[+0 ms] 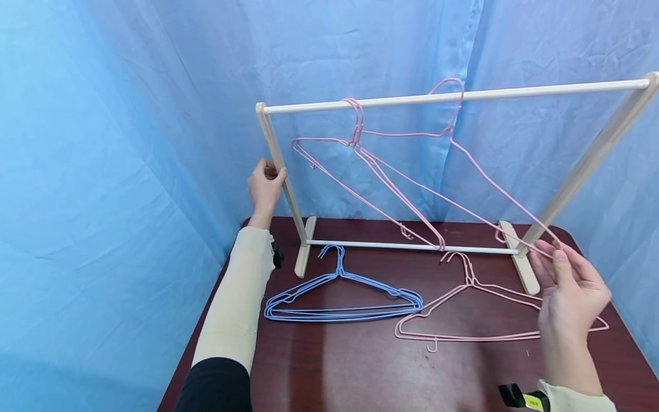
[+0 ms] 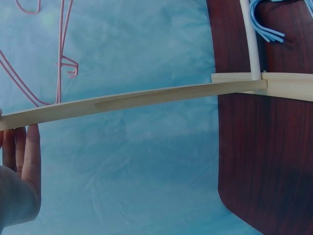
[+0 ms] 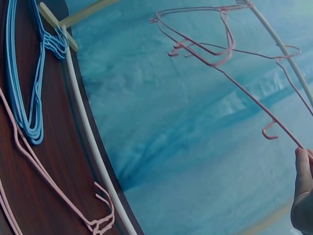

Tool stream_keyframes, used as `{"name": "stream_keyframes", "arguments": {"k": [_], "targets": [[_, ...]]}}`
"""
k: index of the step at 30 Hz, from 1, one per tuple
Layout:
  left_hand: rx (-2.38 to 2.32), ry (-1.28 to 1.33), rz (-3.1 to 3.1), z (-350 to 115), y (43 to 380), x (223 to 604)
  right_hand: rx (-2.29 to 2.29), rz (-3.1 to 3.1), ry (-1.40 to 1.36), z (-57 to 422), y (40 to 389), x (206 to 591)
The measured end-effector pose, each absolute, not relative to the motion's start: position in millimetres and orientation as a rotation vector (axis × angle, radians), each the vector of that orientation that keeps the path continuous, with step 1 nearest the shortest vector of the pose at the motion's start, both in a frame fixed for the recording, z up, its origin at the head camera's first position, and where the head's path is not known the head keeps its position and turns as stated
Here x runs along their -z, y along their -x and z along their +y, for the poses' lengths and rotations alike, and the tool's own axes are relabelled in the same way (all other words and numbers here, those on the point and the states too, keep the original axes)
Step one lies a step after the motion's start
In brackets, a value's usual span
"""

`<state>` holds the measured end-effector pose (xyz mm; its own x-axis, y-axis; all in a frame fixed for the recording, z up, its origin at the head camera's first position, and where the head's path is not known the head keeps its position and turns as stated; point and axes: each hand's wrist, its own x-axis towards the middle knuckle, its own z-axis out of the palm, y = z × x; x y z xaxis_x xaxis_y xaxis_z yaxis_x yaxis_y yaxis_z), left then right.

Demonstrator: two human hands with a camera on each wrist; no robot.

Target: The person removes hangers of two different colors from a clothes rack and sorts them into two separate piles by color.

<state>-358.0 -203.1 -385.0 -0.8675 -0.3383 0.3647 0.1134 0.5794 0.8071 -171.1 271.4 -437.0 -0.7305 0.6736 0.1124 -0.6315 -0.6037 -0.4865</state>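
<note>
A wooden rack with a white top rail (image 1: 540, 90) stands at the back of the table. My left hand (image 1: 266, 186) grips its left post (image 1: 292, 206) about halfway up, thumb in front. My right hand (image 1: 574, 286) pinches the lower right corner of a pink wire hanger (image 1: 507, 195). That hanger's hook is over the top rail, and its body is tilted, with the held corner drawn toward me. Left of it, more pink hangers (image 1: 399, 197) hang close together on the same rail. In the right wrist view the fingertips (image 3: 303, 159) are at the wire's end.
Blue hangers (image 1: 340, 273) lie stacked on the dark red table (image 1: 360, 372), in front of the lower white bar (image 1: 381, 245). Beside them, partly under my right hand, lie pink hangers (image 1: 469, 284). A blue curtain (image 1: 154, 114) surrounds the table at back and sides.
</note>
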Motion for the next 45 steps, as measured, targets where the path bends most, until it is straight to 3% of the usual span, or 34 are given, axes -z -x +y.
{"name": "stream_keyframes", "arguments": {"k": [15,32,45], "targets": [[1.24,-0.162,-2.316,-202.5,356.5,385.4,-2.381,-0.355,0.243,318.0,152.3,432.4],[1.215,-0.143,-2.322,-204.3,356.4,387.1,-2.454,-0.336,0.071,352.2,133.4,458.4],[1.215,-0.144,-2.313,-204.2,355.5,386.2,-2.592,-0.533,-0.289,388.5,131.1,484.7]]}}
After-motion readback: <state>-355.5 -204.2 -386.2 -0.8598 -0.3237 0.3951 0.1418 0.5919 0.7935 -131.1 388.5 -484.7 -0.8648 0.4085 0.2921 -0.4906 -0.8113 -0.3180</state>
